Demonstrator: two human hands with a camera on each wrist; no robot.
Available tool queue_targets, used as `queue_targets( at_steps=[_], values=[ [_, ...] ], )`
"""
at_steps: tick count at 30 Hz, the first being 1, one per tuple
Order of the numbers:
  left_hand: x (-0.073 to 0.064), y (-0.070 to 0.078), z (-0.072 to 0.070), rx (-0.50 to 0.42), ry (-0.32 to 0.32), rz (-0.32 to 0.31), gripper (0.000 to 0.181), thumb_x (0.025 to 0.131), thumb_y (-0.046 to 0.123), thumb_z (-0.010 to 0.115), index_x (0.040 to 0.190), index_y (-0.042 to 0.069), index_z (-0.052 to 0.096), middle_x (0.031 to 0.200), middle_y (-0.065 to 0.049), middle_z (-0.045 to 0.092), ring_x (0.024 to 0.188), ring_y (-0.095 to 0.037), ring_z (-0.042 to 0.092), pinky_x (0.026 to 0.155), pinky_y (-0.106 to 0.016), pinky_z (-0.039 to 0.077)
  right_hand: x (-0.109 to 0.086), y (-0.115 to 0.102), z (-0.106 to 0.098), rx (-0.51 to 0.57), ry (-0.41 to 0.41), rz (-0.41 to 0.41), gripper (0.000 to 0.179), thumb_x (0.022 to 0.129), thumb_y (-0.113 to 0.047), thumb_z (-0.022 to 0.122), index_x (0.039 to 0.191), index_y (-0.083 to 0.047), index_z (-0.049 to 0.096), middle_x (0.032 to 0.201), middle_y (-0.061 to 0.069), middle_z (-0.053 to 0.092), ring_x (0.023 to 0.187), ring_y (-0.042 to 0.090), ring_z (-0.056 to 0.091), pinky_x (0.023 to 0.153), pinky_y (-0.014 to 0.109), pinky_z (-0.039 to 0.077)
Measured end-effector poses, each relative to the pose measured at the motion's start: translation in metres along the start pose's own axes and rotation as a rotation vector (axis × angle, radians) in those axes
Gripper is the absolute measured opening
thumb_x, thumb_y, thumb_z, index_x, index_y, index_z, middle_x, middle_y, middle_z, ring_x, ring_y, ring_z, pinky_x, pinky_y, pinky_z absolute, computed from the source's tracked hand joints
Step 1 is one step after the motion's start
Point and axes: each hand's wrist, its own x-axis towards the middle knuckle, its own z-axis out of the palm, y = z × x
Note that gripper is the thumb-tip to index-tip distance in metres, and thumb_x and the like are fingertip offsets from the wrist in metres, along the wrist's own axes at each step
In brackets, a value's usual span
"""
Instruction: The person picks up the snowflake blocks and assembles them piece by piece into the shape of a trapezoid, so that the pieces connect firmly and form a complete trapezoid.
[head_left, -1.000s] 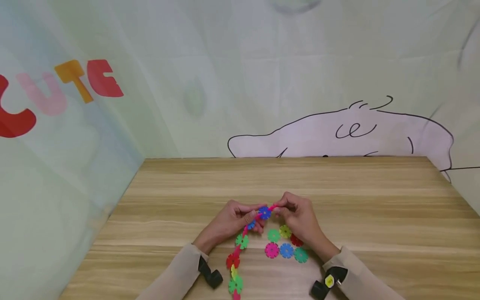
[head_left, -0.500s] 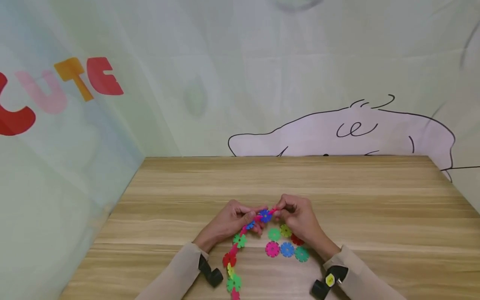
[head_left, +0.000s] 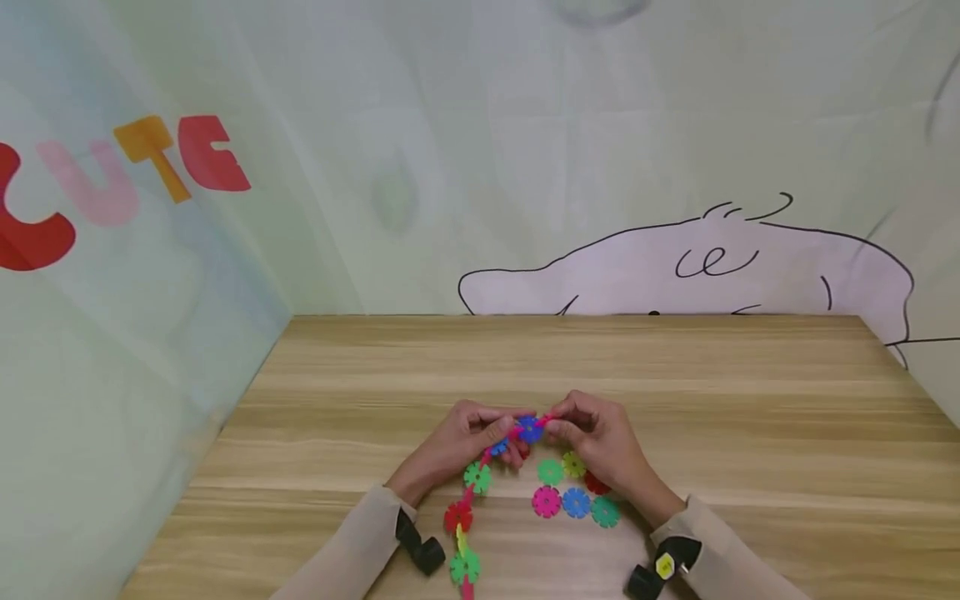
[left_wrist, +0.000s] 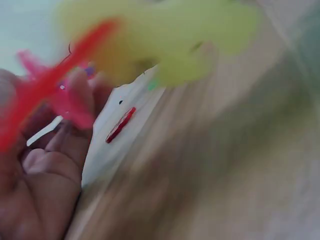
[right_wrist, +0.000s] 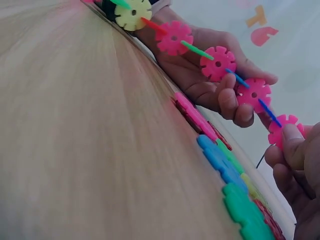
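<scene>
A chain of slotted plastic snowflake discs, linked edge to edge, runs from the near side of the table up to both hands. Its far part has a dark blue disc (head_left: 529, 429); green disc (head_left: 477, 477) and red disc (head_left: 457, 517) follow lower down. My left hand (head_left: 461, 439) pinches the chain just left of the blue disc. At the chain's end, a pink disc (right_wrist: 276, 131) is pinched between thumb and fingers of my right hand (head_left: 603, 437). Close to the left wrist camera, a blurred yellow disc (left_wrist: 170, 30) covers part of the view.
Loose discs lie on the wooden table (head_left: 375, 358) below the right hand: pink (head_left: 546, 502), blue (head_left: 576, 502), teal (head_left: 605, 512), green (head_left: 550, 472), yellow (head_left: 573, 463) and a partly covered red one (head_left: 596, 483). A printed cloth wall (head_left: 420, 167) stands behind.
The hanging part of the chain has swung slightly left. Both hands keep their hold at almost the same place, the right one a touch lower.
</scene>
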Motion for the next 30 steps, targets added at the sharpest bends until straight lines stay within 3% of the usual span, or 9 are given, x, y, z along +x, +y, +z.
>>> queue_targets(
  at_steps=[4,7,11,13,18,21,25,30],
  values=[
    [0.000,0.002,-0.004,-0.020,0.070,-0.020,0.046,0.115,0.034,0.049,0.148,0.005,0.064,0.096,-0.012,0.081,0.077,-0.010,0.074,0.071,-0.022,0.058,0.000,-0.001,-0.001,-0.060,0.009,0.024,0.016,0.099,-0.008,0.076,0.114,-0.012,0.076,0.099,0.005,0.083,0.081,0.009,0.072,0.075,0.022,0.060],
    [0.000,0.003,-0.008,-0.006,0.159,-0.046,0.045,0.115,0.036,0.050,0.148,0.009,0.065,0.092,-0.008,0.079,0.075,-0.011,0.071,0.072,-0.021,0.058,0.000,0.000,-0.001,-0.086,-0.007,0.039,0.019,0.099,-0.010,0.076,0.118,-0.014,0.073,0.104,0.003,0.082,0.086,0.010,0.072,0.077,0.022,0.060],
    [0.000,0.003,-0.014,0.005,0.296,-0.064,0.043,0.117,0.036,0.045,0.147,0.014,0.067,0.094,-0.017,0.078,0.075,-0.013,0.070,0.074,-0.021,0.057,0.001,0.001,0.001,-0.127,-0.090,0.024,0.019,0.097,-0.014,0.081,0.114,-0.017,0.074,0.098,-0.003,0.079,0.082,0.009,0.068,0.074,0.023,0.059],
    [0.001,0.003,-0.014,0.006,0.334,-0.066,0.043,0.117,0.035,0.043,0.148,0.015,0.066,0.096,-0.022,0.077,0.076,-0.014,0.069,0.074,-0.022,0.057,0.001,0.000,0.003,-0.156,-0.144,-0.010,0.020,0.095,-0.017,0.083,0.114,-0.019,0.075,0.095,-0.006,0.076,0.080,0.009,0.064,0.073,0.023,0.056],
    [0.003,0.004,-0.014,0.020,0.358,-0.080,0.042,0.117,0.034,0.043,0.149,0.018,0.065,0.094,-0.021,0.077,0.078,-0.016,0.068,0.075,-0.022,0.057,0.003,-0.001,0.011,-0.259,-0.231,-0.131,0.031,0.089,-0.026,0.090,0.116,-0.022,0.077,0.105,-0.010,0.076,0.087,0.007,0.057,0.077,0.023,0.050],
    [0.004,0.004,-0.013,0.016,0.362,-0.090,0.041,0.117,0.033,0.045,0.150,0.017,0.064,0.094,-0.019,0.077,0.078,-0.016,0.068,0.074,-0.022,0.057,0.004,-0.001,0.015,-0.315,-0.252,-0.159,0.033,0.086,-0.030,0.092,0.116,-0.024,0.077,0.108,-0.011,0.078,0.086,0.007,0.053,0.077,0.022,0.045],
    [0.004,0.003,-0.013,-0.006,0.351,-0.096,0.041,0.116,0.031,0.049,0.152,0.016,0.061,0.100,-0.022,0.075,0.079,-0.015,0.070,0.075,-0.022,0.057,0.004,-0.002,0.017,-0.326,-0.266,-0.128,0.031,0.087,-0.027,0.091,0.115,-0.026,0.076,0.109,-0.012,0.078,0.087,0.006,0.051,0.079,0.023,0.043],
    [0.005,0.001,-0.013,-0.008,0.320,-0.081,0.042,0.115,0.030,0.051,0.154,0.017,0.060,0.105,-0.022,0.072,0.080,-0.013,0.069,0.075,-0.022,0.057,0.003,-0.004,0.014,-0.250,-0.276,-0.054,0.030,0.090,-0.017,0.088,0.117,-0.023,0.074,0.111,-0.010,0.076,0.098,0.008,0.061,0.090,0.026,0.052]
  ],
)
